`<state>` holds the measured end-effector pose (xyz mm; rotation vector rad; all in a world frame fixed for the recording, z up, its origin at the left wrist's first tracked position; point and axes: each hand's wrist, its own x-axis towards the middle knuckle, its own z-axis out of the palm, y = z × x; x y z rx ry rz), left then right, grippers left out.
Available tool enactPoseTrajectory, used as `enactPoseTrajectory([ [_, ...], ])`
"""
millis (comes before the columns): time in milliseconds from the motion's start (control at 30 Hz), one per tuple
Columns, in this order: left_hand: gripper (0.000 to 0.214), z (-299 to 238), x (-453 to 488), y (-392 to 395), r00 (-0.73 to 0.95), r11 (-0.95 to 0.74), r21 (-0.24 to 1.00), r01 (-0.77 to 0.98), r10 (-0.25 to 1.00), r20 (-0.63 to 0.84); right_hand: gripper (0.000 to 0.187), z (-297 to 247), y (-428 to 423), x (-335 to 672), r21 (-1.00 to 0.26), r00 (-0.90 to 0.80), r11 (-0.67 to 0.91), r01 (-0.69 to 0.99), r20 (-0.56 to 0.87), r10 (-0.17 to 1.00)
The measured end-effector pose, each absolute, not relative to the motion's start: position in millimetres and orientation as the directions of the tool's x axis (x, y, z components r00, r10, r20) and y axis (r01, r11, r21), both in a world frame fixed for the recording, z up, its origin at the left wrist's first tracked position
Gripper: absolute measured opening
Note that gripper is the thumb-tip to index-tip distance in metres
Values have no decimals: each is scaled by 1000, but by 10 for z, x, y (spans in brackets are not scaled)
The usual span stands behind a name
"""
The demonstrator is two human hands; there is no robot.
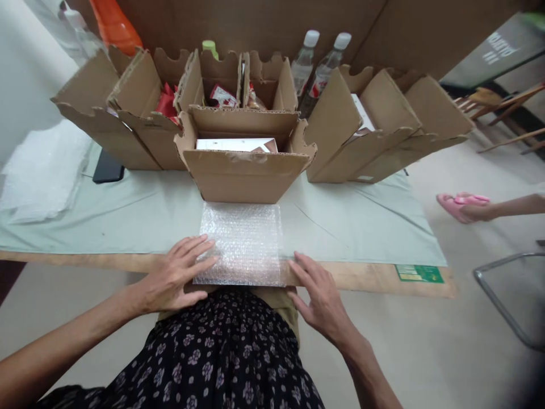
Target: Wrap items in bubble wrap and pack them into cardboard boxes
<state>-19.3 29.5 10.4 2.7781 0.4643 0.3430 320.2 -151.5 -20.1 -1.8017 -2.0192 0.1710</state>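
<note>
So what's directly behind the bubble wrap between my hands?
Behind the bubble wrap stands a cardboard box. A white box shows inside; its lower part is covered.

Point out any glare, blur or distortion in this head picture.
Head view: bright glints speckle the bubble wrap at center; the side boxes splay outward, probably from wide-angle distortion; the lower right corner fades into a dark blur.

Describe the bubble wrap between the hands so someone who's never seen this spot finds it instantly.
On the pale green tablecloth, find the cardboard box standing in front of the others. Nearer the wearer, between left hand and right hand, lies a clear, squarish bubble-wrap piece. Unlike the whitish pile at far left, it reaches onto the wooden front edge.
</note>
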Motion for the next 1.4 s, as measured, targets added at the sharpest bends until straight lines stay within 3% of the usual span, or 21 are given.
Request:
enactPoseTrajectory([
  [100, 78, -3, -213, 193, 947, -918, 284, 276, 310, 80, 65, -229, -1545, 3136, -279, -151, 191, 941, 158, 976],
  [267, 65, -128, -163, 207, 939, -923, 241, 300, 331, 96, 30, -249, -1381, 3034, -288, -168, 228, 930, 217, 962],
  [400, 59, -134, -171, 206, 910, -889, 358, 286, 369, 190, 21, -141, -1346, 3012, -489, -86, 233, 841, 303, 949],
  [533, 39, -74, -149, 199, 824, -776, 578, 252, 485, 293, 24, 34, -1339, 2971, -786, 128, 68, 615, 185, 974],
  [667, 15, 69, -53, 242, 708, -498, 777, 384, 699, 98, 27, 77, -1305, 2979, -909, 252, -72, 410, 37, 967],
  [800, 23, 129, 80, 336, 577, -313, 786, 533, 814, -67, 55, -45, -1214, 2992, -889, 300, -141, 435, -4, 954],
  [933, 25, 80, 216, 448, 480, -259, 774, 577, 875, -65, 43, -185, -1062, 2968, -893, 409, -180, 412, 5, 913],
  [1100, 24, 32, 364, 583, 450, -262, 727, 635, 890, -72, 43, -285, -938, 2948, -750, 483, -261, 608, 88, 871],
  [1400, 23, -42, 513, 693, 440, -383, 411, 827, 897, -50, 43, -385, -888, 2943, -583, 425, -233, 778, 216, 879],
])
